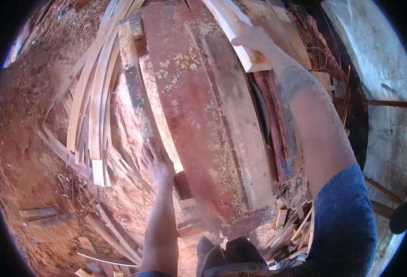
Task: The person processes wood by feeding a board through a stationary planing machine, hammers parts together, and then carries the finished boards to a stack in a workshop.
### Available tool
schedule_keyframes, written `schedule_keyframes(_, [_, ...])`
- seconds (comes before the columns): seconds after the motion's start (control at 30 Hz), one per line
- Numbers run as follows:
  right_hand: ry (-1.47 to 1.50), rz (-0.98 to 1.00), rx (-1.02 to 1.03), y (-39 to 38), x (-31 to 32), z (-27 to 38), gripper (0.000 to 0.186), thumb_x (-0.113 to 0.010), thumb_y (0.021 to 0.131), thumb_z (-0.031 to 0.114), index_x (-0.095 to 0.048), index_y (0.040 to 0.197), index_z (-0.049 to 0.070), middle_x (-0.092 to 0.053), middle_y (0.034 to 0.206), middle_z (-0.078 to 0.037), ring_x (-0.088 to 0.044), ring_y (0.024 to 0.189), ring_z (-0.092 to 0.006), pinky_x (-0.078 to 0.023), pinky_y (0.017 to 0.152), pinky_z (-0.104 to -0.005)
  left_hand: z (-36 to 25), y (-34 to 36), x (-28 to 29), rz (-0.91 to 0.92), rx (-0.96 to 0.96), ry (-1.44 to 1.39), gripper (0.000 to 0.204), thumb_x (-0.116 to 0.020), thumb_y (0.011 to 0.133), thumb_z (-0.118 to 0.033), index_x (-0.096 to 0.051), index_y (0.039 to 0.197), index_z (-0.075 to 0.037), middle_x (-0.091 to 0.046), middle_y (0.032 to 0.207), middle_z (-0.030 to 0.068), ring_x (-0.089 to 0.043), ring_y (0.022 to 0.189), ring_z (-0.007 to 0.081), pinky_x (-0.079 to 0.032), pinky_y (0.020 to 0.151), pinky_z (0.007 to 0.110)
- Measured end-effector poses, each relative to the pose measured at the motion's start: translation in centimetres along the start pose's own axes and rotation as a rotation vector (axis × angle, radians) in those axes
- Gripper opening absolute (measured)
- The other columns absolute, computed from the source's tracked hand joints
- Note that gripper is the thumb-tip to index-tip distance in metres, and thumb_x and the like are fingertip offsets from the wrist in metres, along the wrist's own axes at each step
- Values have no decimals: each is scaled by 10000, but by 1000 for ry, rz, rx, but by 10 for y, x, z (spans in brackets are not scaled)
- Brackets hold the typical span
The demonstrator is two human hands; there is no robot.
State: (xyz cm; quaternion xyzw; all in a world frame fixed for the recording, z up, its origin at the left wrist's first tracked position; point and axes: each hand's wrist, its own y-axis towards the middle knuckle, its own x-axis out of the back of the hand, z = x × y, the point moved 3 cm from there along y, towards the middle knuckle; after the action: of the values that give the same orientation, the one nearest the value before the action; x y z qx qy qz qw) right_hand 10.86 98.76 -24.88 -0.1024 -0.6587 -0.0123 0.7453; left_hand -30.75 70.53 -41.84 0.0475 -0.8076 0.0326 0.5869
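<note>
My right hand (pixel 255 42) is closed round the near end of a pale, freshly cut wooden board (pixel 233 28), with the thumb pointing left across its top. That board runs away from me along the right side of a reddish-brown workbench (pixel 185 111). My left hand (pixel 156 165) lies at the lower end of a weathered, mottled beam (pixel 141 101) on the bench's left side, its fingers stretched out and touching the wood. Nothing shows in its grasp. Sawdust coats both forearms.
A long grey-brown plank (pixel 240 120) lies along the bench, and a dark curved edge (pixel 261 111) shows in a gap to its right. Long pale strips (pixel 97 101) lean at the left. Offcuts (pixel 113 233) and sawdust cover the ground. A pale sheet (pixel 374 51) stands far right.
</note>
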Motion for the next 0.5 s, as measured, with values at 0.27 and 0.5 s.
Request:
schedule_keyframes(0.27, [322,155,318,-46,100,83,705,-738,737,416,-628,1327,47,-685,1226,-149,-670,1036,-248,-528,834,-357,1,-11,6,15,23,-81,638,-478,1037,-367,-268,1605,-165,-387,1548,228,-362,1432,430,-255,1164,643])
schedule_keyframes(0.5, [936,504,-111,-190,249,122,460,-723,828,384,-695,1132,40,-710,969,-83,-671,801,-170,-553,727,-351,2,-9,47,263,243,-186,718,-553,998,-397,-242,1616,-204,-216,1676,106,-187,1535,393,-120,1217,630])
